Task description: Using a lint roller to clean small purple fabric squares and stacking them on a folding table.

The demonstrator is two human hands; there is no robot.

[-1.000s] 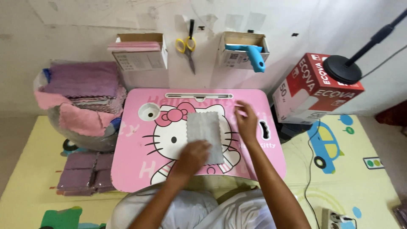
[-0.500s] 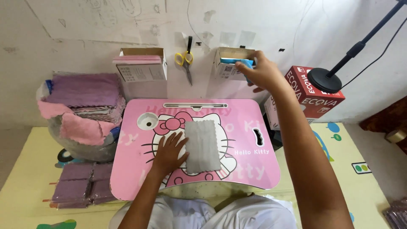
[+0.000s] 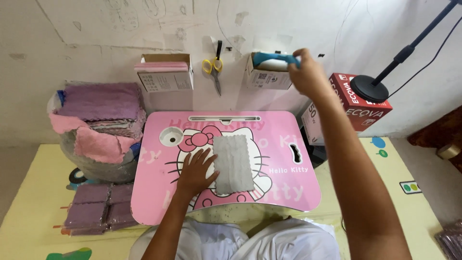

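Fingers, right: the right hand [image 3: 308, 72] is raised to the wall, its fingers [image 3: 296, 61] curled around one end of a blue-handled tool [image 3: 274, 58] that sits in the top of a small open box [image 3: 267, 76].
Fingers, left: the left hand [image 3: 196, 171] lies flat with fingers spread, gripping nothing, pressing on the left edge of the grey cloth [image 3: 233, 162].
Cloth: folded into a tall rectangle with scalloped edges, lying on the middle of the pink worktop [image 3: 288, 188], over the printed cat picture.
Wall: yellow-handled scissors [image 3: 215, 67] hang between the tool's box and a second box holding pink sheets [image 3: 166, 72].
Left of worktop: a bag piled with purple and pink cloths [image 3: 98, 123]; flat purple bundles [image 3: 98, 207] on the yellow floor mat [image 3: 29, 212].
Right of worktop: a red carton [image 3: 358, 98] beside a black stand base [image 3: 369, 88].
Risk, tool: the hold is only at the handle's end, so the tool could tip or catch the box rim, and the lightly fixed box might pull off the wall.
Risk, cloth: the far reach shifts weight onto the left palm, which could drag the cloth askew or open its fold.
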